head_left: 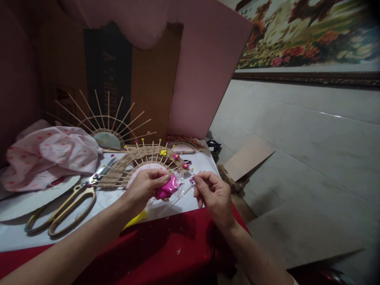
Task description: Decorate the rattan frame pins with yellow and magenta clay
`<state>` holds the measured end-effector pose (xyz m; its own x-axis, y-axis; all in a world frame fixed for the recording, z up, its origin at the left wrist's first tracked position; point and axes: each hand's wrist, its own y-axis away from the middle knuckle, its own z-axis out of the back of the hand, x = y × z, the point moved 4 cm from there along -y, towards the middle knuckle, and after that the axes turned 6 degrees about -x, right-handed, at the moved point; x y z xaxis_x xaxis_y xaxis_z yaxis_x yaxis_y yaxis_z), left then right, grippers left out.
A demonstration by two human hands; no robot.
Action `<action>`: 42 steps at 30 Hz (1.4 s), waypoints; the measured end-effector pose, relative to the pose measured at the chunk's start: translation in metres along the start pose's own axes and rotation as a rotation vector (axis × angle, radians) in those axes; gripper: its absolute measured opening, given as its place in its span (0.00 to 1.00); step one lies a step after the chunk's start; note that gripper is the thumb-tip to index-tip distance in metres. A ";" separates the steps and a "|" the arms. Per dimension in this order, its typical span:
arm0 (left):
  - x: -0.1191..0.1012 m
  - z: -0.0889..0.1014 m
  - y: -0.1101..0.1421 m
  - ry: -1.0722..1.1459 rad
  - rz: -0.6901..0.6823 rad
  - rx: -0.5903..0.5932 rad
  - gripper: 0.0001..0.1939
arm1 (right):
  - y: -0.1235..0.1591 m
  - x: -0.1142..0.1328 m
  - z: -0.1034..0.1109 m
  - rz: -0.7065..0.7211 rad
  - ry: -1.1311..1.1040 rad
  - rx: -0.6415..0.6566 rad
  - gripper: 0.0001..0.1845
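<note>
My left hand [152, 184] is closed on a small clear plastic packet of bright pink clay-like material [168, 188]. A little to the right, my right hand [212, 194] pinches a tiny purplish piece [192, 181], too small to make out fully. Just behind both hands stands a woven half-round fan shape [118, 168] of brown cord on thin sticks. Pink and yellow beads tip its sticks, and small flowers, one of them yellow [163, 152], sit on its band. Below the left hand lies something yellow [135, 219], partly hidden by the forearm.
Large gold-handled scissors [73, 208] lie at the left beside a pale curved board [38, 198] and a bunched dotted cloth [56, 150]. Another stick fan frame [108, 122] leans behind, before a cardboard panel [154, 91]. A red cloth [166, 245] hangs at the near edge.
</note>
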<state>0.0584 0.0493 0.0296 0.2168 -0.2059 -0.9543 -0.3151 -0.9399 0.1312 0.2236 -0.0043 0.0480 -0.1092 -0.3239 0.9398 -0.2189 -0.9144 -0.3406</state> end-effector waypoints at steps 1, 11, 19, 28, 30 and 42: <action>-0.001 0.000 0.000 0.007 0.004 -0.005 0.11 | -0.002 -0.002 0.002 -0.028 -0.064 -0.024 0.10; -0.001 0.002 -0.002 0.051 -0.003 -0.021 0.12 | -0.004 -0.014 -0.003 -0.233 -0.342 0.090 0.10; 0.000 0.003 -0.002 0.059 -0.003 -0.025 0.11 | -0.005 -0.014 -0.001 -0.275 -0.374 0.092 0.13; -0.003 0.001 0.000 0.041 -0.006 -0.014 0.11 | -0.003 -0.017 -0.002 -0.281 -0.319 0.177 0.11; -0.003 0.001 0.000 0.032 -0.001 -0.013 0.11 | -0.004 -0.014 -0.003 -0.254 -0.328 0.175 0.11; -0.003 0.002 0.000 -0.081 -0.077 -0.002 0.11 | -0.002 0.000 -0.009 -0.108 0.010 0.174 0.06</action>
<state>0.0563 0.0507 0.0316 0.1647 -0.1099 -0.9802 -0.2983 -0.9528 0.0567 0.2154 0.0000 0.0485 -0.1037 -0.2197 0.9700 -0.0596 -0.9722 -0.2265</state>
